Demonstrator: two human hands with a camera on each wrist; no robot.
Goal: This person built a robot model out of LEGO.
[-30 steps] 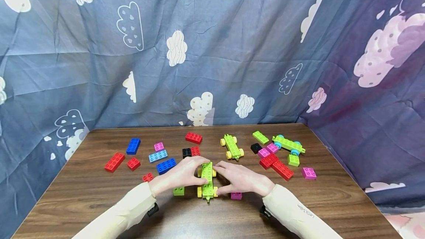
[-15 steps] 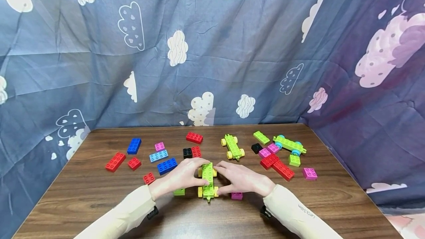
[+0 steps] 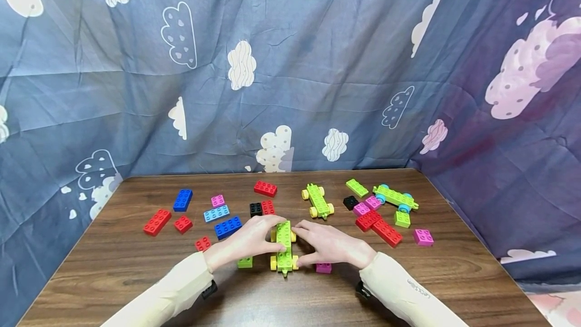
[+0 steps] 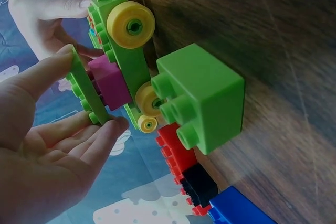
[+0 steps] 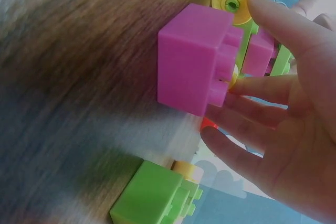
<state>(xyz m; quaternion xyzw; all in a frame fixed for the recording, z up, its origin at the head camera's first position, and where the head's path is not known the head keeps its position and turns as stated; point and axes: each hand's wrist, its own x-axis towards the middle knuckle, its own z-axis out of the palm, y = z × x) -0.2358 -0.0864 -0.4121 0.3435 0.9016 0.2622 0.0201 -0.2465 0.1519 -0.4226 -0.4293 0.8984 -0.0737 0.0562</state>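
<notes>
1. Left hand (image 3: 247, 236): fingers pinch green plate (image 4: 88, 88), just above magenta brick (image 4: 109, 81) on green wheeled base (image 4: 134, 69), between both hands.
2. Right hand (image 3: 335, 244): fingers spread, thumb at yellow wheel (image 5: 226, 4).
3. Brown worktop (image 3: 290, 302) below fingers; cloud-print curtain (image 3: 218, 105) beyond.
4. Loose green brick (image 4: 205, 98) near left fingers, loose pink brick (image 5: 189, 61) near right; room on fingers' near side.

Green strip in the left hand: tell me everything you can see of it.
The green strip is a thin, studded toy piece, plastic by its look. The left hand pinches it at both ends, thumb near, fingers far. It is held studs up, lengthwise over the pink block on the yellow-wheeled car; whether it touches that block is hard to tell.
</notes>
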